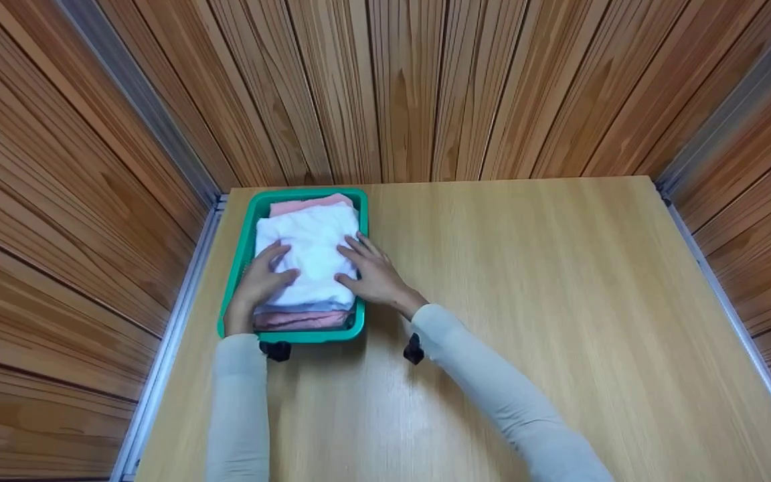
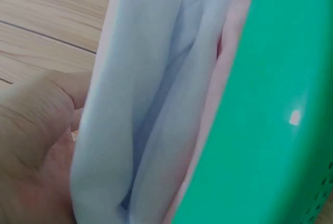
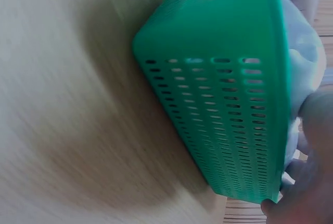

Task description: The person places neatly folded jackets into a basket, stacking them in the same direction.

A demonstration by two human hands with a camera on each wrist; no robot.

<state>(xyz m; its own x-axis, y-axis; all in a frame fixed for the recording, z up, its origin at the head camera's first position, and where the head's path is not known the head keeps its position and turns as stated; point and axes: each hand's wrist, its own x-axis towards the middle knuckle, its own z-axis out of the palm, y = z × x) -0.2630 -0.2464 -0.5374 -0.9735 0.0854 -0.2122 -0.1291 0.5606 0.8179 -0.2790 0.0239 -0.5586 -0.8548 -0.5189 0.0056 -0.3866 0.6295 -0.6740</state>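
A folded white cloth [image 1: 315, 251] lies on top of folded pink cloth [image 1: 304, 321] inside a green plastic basket [image 1: 312, 337]. My left hand [image 1: 258, 284] rests on the white cloth's left side, fingers spread and loosely bent. On the opposite side, my right hand [image 1: 375, 276] touches the cloth's right edge with its fingers spread over the basket rim. The left wrist view shows the layered folds of the white cloth [image 2: 156, 104] rising above the rim, with pink beneath. Slotted basket walls [image 3: 218, 120] fill much of the right wrist view.
The basket stands at the back left of a light wooden table [image 1: 526, 301]. Wood-panelled walls [image 1: 405, 87] rise behind and at both sides, with a metal rail [image 1: 178, 314] along the table's left edge.
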